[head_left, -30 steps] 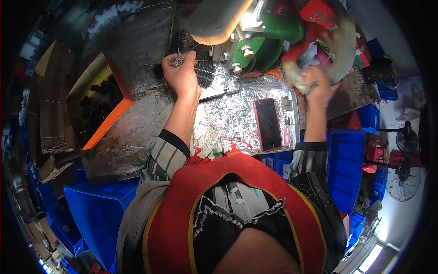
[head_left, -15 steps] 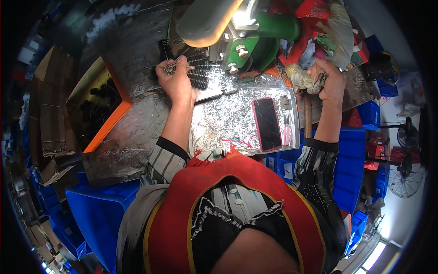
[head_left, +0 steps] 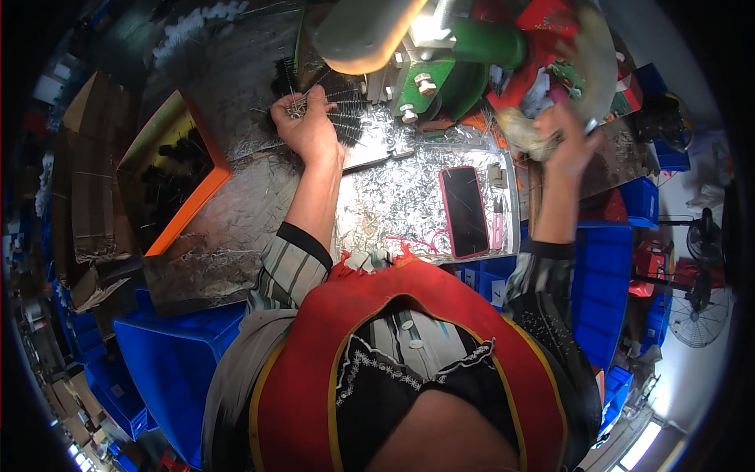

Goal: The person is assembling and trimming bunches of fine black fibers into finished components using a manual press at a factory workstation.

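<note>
My left hand (head_left: pixel 308 130) is closed round the wire stems of several thin black bristle brushes (head_left: pixel 346 118). Their bristled ends fan out to the right, beside the green hand press (head_left: pixel 429 79). My right hand (head_left: pixel 565 145), smeared by motion, is at the cloth-wrapped handle (head_left: pixel 528 135) on the press's right side. Its fingers look curled round the wrapping, though their tips are not clear. Below the press lies a pale tray (head_left: pixel 377 208) strewn with short wire bits.
A phone (head_left: pixel 465 212) with a red edge lies in the tray. An orange-edged box (head_left: pixel 193 212) holding black brushes stands at left, beside a brown carton (head_left: pixel 98 173). Blue bins (head_left: pixel 177 354) stand below the bench. A lamp (head_left: pixel 366 39) hangs over the press.
My right hand and the wrapped handle have gone from sharp to blurred, the hand slightly further right and lower. The left hand keeps its hold on the brushes. The whole view has shifted slightly.
</note>
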Demonstrator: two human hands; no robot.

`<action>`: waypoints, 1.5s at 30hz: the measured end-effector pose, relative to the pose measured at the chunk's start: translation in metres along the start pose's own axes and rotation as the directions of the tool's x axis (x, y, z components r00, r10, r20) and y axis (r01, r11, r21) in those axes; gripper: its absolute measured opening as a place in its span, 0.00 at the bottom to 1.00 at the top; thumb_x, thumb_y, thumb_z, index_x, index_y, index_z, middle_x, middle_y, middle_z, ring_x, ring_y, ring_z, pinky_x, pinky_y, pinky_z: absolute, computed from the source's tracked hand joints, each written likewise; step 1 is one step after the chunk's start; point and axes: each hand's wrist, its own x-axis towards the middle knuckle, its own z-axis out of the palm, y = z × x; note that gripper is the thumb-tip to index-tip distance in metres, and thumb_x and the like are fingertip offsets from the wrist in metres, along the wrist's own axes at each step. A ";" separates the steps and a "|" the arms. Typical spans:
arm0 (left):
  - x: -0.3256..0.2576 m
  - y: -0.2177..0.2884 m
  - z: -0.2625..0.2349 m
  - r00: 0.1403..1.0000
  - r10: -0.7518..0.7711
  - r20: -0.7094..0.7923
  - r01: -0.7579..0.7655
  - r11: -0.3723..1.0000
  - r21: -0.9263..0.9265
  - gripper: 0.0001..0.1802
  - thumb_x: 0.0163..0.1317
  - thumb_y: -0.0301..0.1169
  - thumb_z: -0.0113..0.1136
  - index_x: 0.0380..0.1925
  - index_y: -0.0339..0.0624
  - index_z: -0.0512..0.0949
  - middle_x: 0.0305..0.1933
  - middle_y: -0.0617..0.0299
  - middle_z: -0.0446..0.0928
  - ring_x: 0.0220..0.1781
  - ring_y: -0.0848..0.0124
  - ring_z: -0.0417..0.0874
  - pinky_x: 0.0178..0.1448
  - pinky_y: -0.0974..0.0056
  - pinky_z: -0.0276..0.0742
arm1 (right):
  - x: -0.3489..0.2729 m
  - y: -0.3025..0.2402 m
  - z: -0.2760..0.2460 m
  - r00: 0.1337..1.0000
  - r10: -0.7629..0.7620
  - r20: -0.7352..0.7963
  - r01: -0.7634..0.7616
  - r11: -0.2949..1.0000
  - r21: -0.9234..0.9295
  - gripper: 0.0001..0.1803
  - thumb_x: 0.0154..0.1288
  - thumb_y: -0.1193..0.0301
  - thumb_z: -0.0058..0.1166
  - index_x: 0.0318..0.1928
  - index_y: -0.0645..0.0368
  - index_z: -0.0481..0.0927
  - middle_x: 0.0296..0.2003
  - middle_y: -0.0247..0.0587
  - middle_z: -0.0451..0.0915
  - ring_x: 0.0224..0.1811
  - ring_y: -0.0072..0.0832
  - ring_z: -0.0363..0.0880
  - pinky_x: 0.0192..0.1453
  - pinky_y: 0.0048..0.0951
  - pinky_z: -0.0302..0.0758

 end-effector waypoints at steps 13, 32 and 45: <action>0.003 -0.004 -0.017 0.915 0.043 0.401 -0.201 0.911 0.360 0.21 0.53 0.32 0.63 0.43 0.37 0.65 0.35 0.55 0.74 0.35 0.68 0.75 0.42 0.67 0.71 | -0.010 0.040 -0.006 0.987 -0.083 0.141 0.048 0.970 0.238 0.04 0.51 0.82 0.50 0.27 0.63 0.71 0.14 0.37 0.68 0.15 0.26 0.69 0.34 0.32 0.73; 0.000 0.000 -0.004 0.985 -0.052 0.163 0.051 0.999 0.010 0.17 0.53 0.19 0.60 0.39 0.38 0.64 0.27 0.61 0.70 0.19 0.77 0.70 0.19 0.74 0.66 | 0.058 -0.064 -0.007 0.860 0.426 0.281 -0.363 0.898 -0.249 0.11 0.52 0.68 0.56 0.20 0.62 0.77 0.13 0.39 0.72 0.15 0.27 0.71 0.24 0.27 0.69; -0.001 -0.003 -0.003 0.968 0.039 0.250 -0.053 0.997 0.052 0.19 0.51 0.19 0.61 0.39 0.38 0.63 0.27 0.60 0.72 0.20 0.77 0.70 0.20 0.74 0.66 | -0.013 0.045 -0.010 0.986 -0.096 0.134 0.068 0.978 0.197 0.06 0.51 0.79 0.52 0.20 0.64 0.71 0.14 0.39 0.71 0.16 0.29 0.71 0.30 0.30 0.72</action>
